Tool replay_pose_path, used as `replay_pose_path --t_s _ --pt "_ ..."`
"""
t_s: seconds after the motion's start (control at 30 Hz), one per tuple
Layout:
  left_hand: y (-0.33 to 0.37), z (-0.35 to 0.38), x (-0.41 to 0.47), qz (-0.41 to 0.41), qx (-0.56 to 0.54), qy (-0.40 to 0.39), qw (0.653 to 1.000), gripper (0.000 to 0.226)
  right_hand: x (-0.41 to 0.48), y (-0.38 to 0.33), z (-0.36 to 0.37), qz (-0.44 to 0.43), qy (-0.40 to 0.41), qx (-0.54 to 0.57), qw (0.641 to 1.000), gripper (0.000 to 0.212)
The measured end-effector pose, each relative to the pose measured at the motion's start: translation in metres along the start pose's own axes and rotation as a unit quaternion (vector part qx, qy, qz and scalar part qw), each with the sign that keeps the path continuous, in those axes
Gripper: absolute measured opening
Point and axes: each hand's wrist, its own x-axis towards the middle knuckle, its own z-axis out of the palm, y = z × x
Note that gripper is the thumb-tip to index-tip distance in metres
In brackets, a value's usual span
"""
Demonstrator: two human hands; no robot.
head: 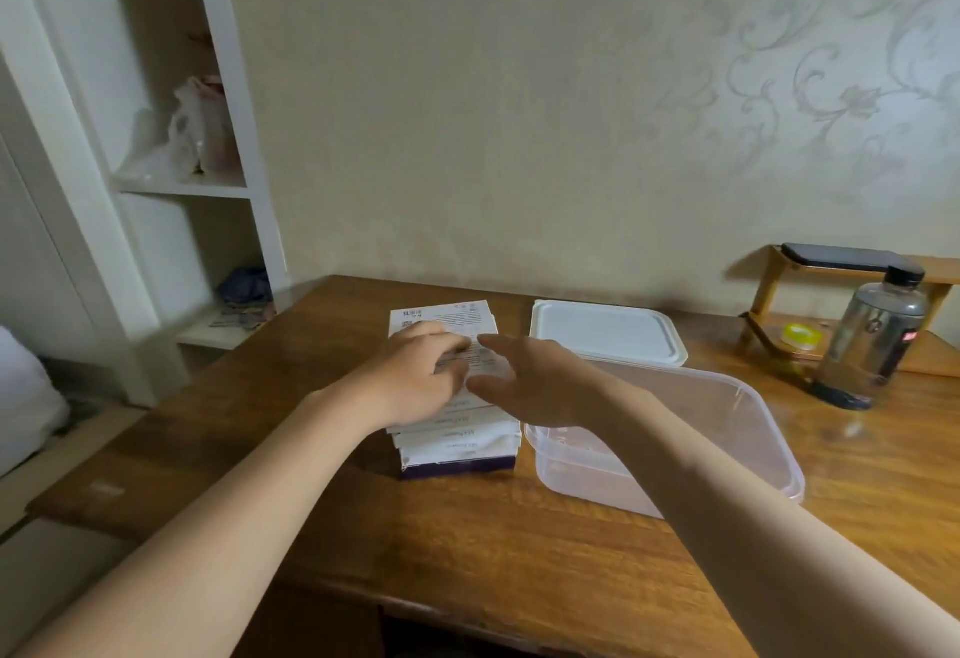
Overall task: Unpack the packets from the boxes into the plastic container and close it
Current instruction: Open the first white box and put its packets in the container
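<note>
A stack of several flat white boxes (457, 441) with a purple bottom edge lies on the wooden table (467, 543), left of centre. My left hand (415, 376) rests on top of the stack, fingers bent over the top box. My right hand (524, 382) is at the stack's right side, fingers straight and spread, holding nothing. Just right of the boxes stands the clear plastic container (727, 428), uncovered, with nothing visible inside. Its white lid (608, 332) lies flat on the table behind it.
A dark-capped clear water bottle (878, 340) stands at the right, beside a small wooden stand (769, 293) carrying a phone (841, 258) and a yellow tape roll (802, 335). White shelves (171, 179) stand to the left of the table.
</note>
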Motion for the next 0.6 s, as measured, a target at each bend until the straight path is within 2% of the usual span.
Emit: replay_pose_path --t_s 0.2,0.3,0.47,0.6 --pt "0.001 -0.001 0.005 -0.018 -0.022 0.013 1.000 0.048 -0.002 0.000 0.002 -0.004 -0.016 -0.016 1.000 0.069" --pt "0.005 -0.004 0.008 -0.026 -0.048 0.039 0.998 0.036 -0.006 -0.003 0.000 -0.006 -0.010 -0.015 1.000 0.064" --pt "0.012 -0.015 0.010 -0.042 -0.101 0.073 0.991 0.034 -0.013 -0.004 -0.013 -0.010 0.034 0.002 0.999 0.054" --pt "0.016 -0.016 0.011 -0.035 -0.134 0.083 0.987 0.034 -0.014 0.006 -0.016 -0.025 0.084 0.069 0.994 0.049"
